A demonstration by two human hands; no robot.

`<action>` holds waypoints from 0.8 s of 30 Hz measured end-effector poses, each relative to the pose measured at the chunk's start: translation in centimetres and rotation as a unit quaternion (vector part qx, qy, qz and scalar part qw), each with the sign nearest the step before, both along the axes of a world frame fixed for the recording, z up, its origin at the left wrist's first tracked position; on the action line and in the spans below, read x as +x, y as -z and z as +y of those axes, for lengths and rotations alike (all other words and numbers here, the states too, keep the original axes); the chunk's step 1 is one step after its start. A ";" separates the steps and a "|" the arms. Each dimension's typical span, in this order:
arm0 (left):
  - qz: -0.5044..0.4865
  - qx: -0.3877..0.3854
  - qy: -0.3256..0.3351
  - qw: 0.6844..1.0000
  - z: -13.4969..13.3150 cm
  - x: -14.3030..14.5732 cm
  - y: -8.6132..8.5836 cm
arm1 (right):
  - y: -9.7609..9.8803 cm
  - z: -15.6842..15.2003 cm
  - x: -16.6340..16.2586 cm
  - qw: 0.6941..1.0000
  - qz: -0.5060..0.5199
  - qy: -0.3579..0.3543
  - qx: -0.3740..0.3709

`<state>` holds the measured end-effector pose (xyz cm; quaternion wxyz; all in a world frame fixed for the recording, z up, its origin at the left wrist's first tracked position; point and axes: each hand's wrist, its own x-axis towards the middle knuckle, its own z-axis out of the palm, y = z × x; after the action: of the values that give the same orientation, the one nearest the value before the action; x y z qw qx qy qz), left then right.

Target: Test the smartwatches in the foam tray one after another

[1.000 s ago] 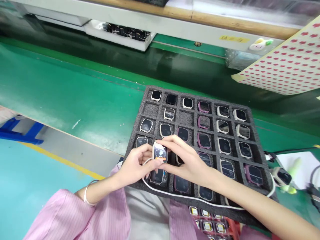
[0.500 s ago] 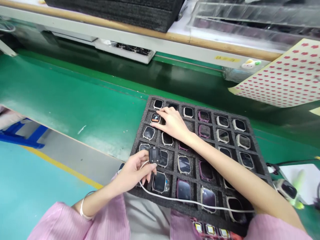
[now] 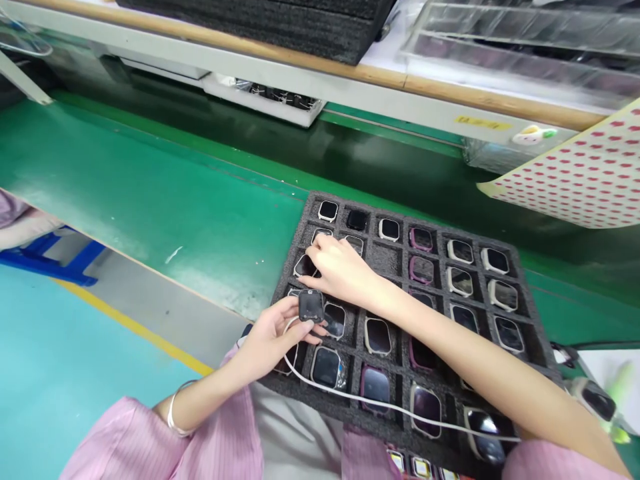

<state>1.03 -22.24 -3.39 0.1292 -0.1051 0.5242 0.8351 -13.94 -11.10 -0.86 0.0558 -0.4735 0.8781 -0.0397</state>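
A black foam tray [image 3: 523, 299] with a grid of pockets lies at the near edge of the green bench and holds several small watch bodies, white, pink and dark. My left hand [image 3: 273, 340] is closed on a small black charging puck [image 3: 311, 306] whose white cable [image 3: 380, 403] runs across the tray's near rows to the right. My right hand [image 3: 340, 270] reaches over the tray's left columns, its fingertips closing on a watch body [image 3: 305, 265] in the third row; most of that watch is hidden by the fingers.
A green conveyor belt [image 3: 150, 180] runs behind the tray. A sheet of red dot stickers [image 3: 580, 180] leans at the right. Black foam sheets [image 3: 280, 27] are stacked on the far shelf. A second tray of watches [image 3: 415, 463] sits below the near edge.
My right hand put a lit watch into a second-row pocket, then drew back one row to the watch at the left. My left hand kept the puck and barely moved.
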 end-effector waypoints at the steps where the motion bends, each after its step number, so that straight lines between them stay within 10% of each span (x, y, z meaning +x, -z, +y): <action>1: 0.001 0.002 0.001 1.000 -0.1 0.0 0.0 | 0.0 0.4 -0.4 0.999 -0.031 0.002 -0.033; 7: -0.001 0.008 0.000 1.000 0.1 -0.2 0.1 | -1.7 4.3 0.2 0.936 -0.201 0.027 -0.287; 24: -0.037 -0.064 -0.012 0.997 0.9 -0.1 0.2 | -0.8 5.6 5.7 0.962 -0.147 -0.120 -0.198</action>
<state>0.95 -21.37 -3.63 0.1315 -0.1507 0.5702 0.7968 -8.25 -5.48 -0.05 0.0936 -0.5660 0.7718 -0.2745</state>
